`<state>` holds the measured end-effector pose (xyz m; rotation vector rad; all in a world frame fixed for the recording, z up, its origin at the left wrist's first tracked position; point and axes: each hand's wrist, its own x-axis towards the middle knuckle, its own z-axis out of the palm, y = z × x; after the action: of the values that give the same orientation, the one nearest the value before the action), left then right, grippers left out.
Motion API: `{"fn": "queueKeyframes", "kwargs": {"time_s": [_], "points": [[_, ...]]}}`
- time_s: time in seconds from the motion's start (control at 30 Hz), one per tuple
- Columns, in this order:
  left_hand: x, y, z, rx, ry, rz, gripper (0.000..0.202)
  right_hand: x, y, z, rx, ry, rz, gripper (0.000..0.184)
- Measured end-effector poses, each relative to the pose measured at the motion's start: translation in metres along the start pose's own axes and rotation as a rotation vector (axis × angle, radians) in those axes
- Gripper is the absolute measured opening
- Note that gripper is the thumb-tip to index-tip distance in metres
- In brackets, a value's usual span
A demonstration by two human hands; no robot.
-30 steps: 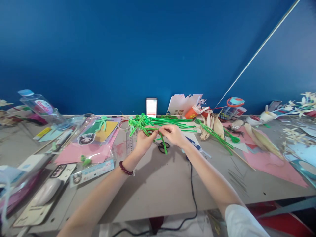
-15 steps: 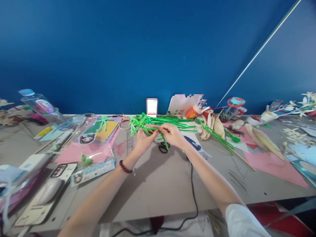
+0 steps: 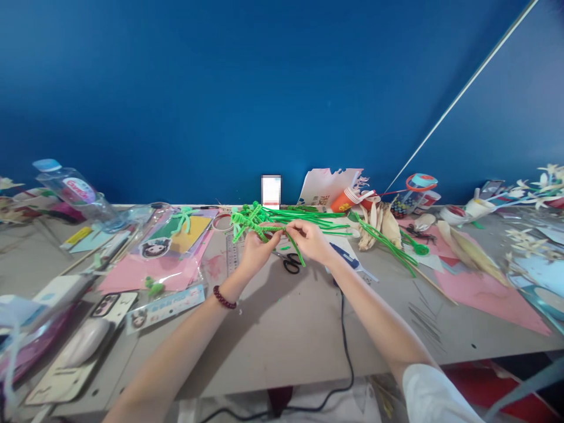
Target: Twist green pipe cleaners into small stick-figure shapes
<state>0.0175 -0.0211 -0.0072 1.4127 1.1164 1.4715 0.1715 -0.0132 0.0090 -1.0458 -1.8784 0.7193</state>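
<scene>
My left hand (image 3: 259,249) pinches a green pipe cleaner (image 3: 296,248) between thumb and fingers. My right hand (image 3: 309,241) is closed on the same pipe cleaner, close by the left fingertips, and its loose end hangs down between the hands. Behind my left hand lies a heap of twisted green pipe cleaners (image 3: 247,217). Straight green pipe cleaner stems (image 3: 317,218) stretch to the right beyond my fingers. Black-handled scissors (image 3: 291,264) lie on the table just below, their blades partly hidden by my left hand.
A blue glue gun (image 3: 344,256) with a black cable (image 3: 346,335) lies right of my hands. A phone (image 3: 271,191) stands at the wall. Left are a ruler (image 3: 232,254), pink paper (image 3: 127,273) and a bottle (image 3: 74,188); right are orange paper cups (image 3: 344,201) and dried husks (image 3: 379,226).
The hanging end of the pipe cleaner has swung slightly right. Both hands keep nearly the same place and grip.
</scene>
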Motion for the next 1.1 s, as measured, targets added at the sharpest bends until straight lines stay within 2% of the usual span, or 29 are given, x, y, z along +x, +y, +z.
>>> {"fn": "queueKeyframes", "kwargs": {"time_s": [0.33, 0.63, 0.93, 1.1], "points": [[-0.0001, 0.0001, 0.0012, 0.049, -0.034, 0.078, 0.017, -0.0009, -0.0036, -0.0008, -0.03, 0.024, -0.024, 0.025], [-0.0003, 0.0038, 0.0025, 0.017, -0.027, 0.046, 0.017, -0.0014, -0.0018, 0.0013, -0.073, 0.041, -0.063, 0.023], [0.0007, 0.0, 0.002, -0.083, -0.038, 0.005, 0.018, -0.0027, -0.0056, 0.0013, -0.233, 0.111, -0.242, 0.019], [0.0007, 0.0007, 0.0028, -0.141, -0.036, -0.022, 0.018, -0.0031, -0.0039, 0.0027, -0.251, 0.143, -0.279, 0.019]]}}
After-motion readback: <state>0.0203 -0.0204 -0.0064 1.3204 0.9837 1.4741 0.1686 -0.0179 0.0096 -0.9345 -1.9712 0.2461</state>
